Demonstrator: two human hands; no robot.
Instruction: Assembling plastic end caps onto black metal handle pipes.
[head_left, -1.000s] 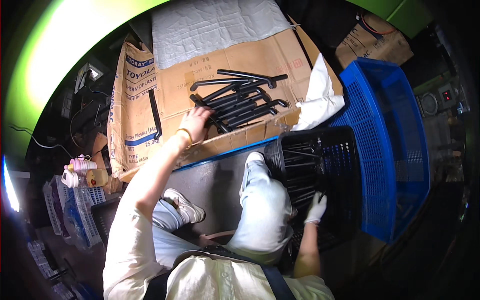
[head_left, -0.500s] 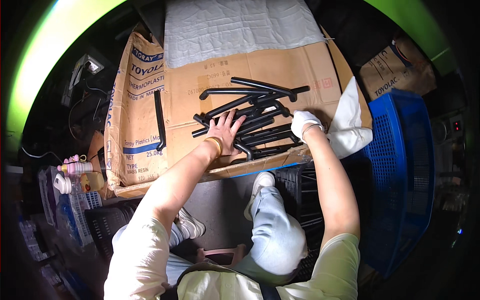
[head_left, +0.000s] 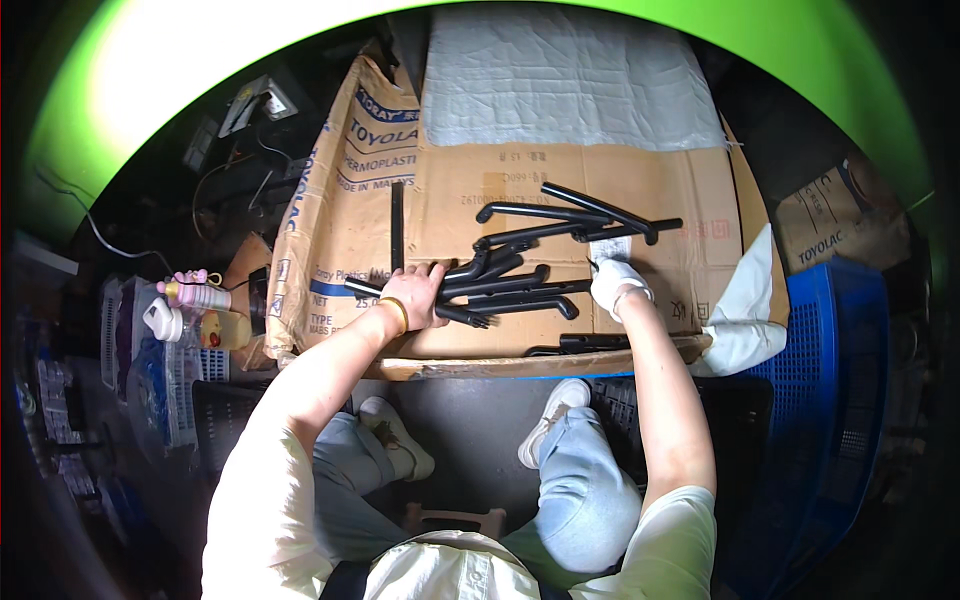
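Note:
Several black bent tubes (head_left: 545, 250) lie in a loose pile on a flattened brown cardboard sheet (head_left: 470, 190). My left hand (head_left: 415, 296), bare with a bangle at the wrist, rests on the left ends of the lower tubes and grips one. My right hand (head_left: 612, 277), in a white glove, presses on the right side of the pile, fingers closed over a tube end. One more black tube (head_left: 590, 343) lies at the cardboard's near edge. A thin black rod (head_left: 397, 225) lies apart to the left.
A grey cloth (head_left: 560, 80) covers the far end of the cardboard. A white bag (head_left: 745, 300) and a blue plastic crate (head_left: 830, 400) are on the right, with a black crate (head_left: 690, 410) by my knee. Bottles (head_left: 195, 310) sit on the left.
My right hand left the black crate and came up onto the tube pile. My left hand slid left along the tubes. The view tilted up over the cardboard.

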